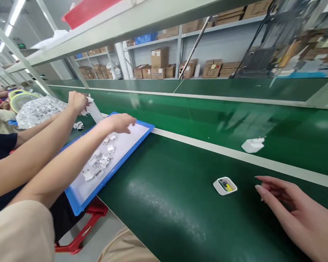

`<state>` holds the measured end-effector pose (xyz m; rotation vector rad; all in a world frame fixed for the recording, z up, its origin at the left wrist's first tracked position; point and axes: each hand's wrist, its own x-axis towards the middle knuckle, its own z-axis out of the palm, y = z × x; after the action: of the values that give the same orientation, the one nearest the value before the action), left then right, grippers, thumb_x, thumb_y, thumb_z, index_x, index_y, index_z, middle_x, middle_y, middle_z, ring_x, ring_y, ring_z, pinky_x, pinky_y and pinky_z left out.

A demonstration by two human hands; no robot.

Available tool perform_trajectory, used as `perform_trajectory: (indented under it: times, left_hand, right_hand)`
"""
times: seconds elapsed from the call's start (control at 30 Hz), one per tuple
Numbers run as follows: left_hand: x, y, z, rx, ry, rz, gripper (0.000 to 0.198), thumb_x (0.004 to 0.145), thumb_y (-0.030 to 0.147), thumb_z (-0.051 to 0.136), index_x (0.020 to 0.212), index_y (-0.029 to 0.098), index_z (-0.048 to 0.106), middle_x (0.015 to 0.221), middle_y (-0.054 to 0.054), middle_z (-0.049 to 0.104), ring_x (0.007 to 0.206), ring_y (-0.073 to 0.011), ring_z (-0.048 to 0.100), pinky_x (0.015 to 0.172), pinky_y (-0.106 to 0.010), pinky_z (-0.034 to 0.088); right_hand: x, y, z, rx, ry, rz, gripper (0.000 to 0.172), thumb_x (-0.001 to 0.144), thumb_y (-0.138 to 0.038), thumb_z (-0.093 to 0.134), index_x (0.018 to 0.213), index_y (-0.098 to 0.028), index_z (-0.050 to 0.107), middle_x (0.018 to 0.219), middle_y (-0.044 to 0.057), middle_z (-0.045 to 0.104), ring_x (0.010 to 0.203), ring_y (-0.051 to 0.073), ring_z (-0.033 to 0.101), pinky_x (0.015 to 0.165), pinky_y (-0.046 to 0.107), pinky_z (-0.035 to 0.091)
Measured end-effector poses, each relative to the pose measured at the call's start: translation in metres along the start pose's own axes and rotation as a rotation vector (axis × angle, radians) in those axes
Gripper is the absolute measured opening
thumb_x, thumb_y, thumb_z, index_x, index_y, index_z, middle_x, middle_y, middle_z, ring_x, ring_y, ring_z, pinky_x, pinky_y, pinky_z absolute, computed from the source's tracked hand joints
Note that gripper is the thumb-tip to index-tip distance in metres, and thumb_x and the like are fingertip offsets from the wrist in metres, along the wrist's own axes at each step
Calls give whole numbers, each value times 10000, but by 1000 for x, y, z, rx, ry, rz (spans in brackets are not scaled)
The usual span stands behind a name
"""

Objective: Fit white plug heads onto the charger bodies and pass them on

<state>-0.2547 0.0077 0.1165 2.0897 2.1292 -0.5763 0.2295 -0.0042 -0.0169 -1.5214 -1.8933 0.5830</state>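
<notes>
My left hand [119, 123] reaches out flat over the far end of a blue tray [79, 205] lined with white. Its fingers are spread and hold nothing. Several small white plug parts [98, 163] lie on the tray just below it. My right hand [295, 209] rests on the green conveyor belt [166, 196] at the lower right, fingers loosely apart and empty. An open white charger shell [225, 185] with yellow inside lies a short way left of its fingertips. A white charger body [253, 145] lies farther out on the belt.
A co-worker's arm in a dark sleeve stretches beside mine; that hand [77, 102] holds a white piece. Farther left are crumpled clear plastic bags [38, 111]. A red crate [82, 233] stands under the tray. Shelves with cardboard boxes [159, 63] line the back wall.
</notes>
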Motion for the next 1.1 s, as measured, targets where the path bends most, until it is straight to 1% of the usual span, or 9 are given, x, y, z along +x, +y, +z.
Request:
perform_trajectory:
  times: [0.13,0.27,0.4,0.53,0.63,0.7,0.77,0.93,1.1]
  left_hand:
    - [-4,-62,36,18,-137,-123,360,755,264,710,1100,163,712,1084,-118,737,1006,-273,669,852,-309,500]
    - [2,-63,47,7,-147,-99,299,766,289,686,1039,173,716,1039,-101,729,940,-240,660,805,-277,482]
    - [2,1,17,-77,117,179,306,889,382,565,1099,186,673,970,-60,704,882,-204,632,802,-278,459]
    - [-16,135,5,-567,384,658,248,912,382,563,1020,195,684,905,-8,715,783,-142,640,750,-247,479]
    - [-31,231,16,-936,278,841,178,894,270,589,1036,190,660,893,0,716,751,-121,649,709,-235,510]
    - [-35,267,22,-1064,154,910,284,889,222,589,1172,212,609,996,-11,722,819,-128,674,734,-244,540]
    - [-33,276,25,-1108,98,955,453,892,217,598,1335,244,506,1160,-39,699,960,-146,684,828,-275,561]
    - [-10,243,35,-836,91,826,691,835,464,730,1424,240,447,1430,-115,539,1240,-269,571,972,-402,528]
    - [18,259,55,-724,4,908,279,862,372,732,1083,224,647,1136,-32,659,1107,-227,607,962,-356,484]
  right_hand:
    - [-1,2,7,-13,-15,-75,509,836,-741,562,1072,-309,689,998,134,764,839,329,729,579,442,575]
    - [-6,-5,8,-34,-2,-122,459,886,-662,564,1080,-267,694,956,99,755,807,276,718,615,386,570]
    - [-17,-21,6,-6,62,-204,319,961,-489,577,1128,-232,667,935,69,723,815,219,694,746,358,567]
    - [-30,-34,4,122,1,-393,343,979,-414,596,1274,-240,580,963,52,678,827,191,664,811,356,558]
    - [-37,-37,3,299,-59,-409,500,924,-478,673,1344,-253,521,1042,57,671,836,196,664,778,359,567]
    - [-38,-36,2,339,20,-283,435,898,-510,703,1229,-246,596,997,46,681,802,190,657,719,338,556]
    - [-35,-35,0,427,97,-129,341,904,-528,692,1076,-235,653,829,14,668,693,167,624,638,313,529]
    - [-24,-33,-6,838,89,79,320,927,-509,674,1088,-233,694,628,-38,547,544,131,529,499,281,453]
    - [-22,-26,-9,767,-106,100,362,858,-429,773,1163,-236,743,800,-13,565,559,105,562,540,302,523]
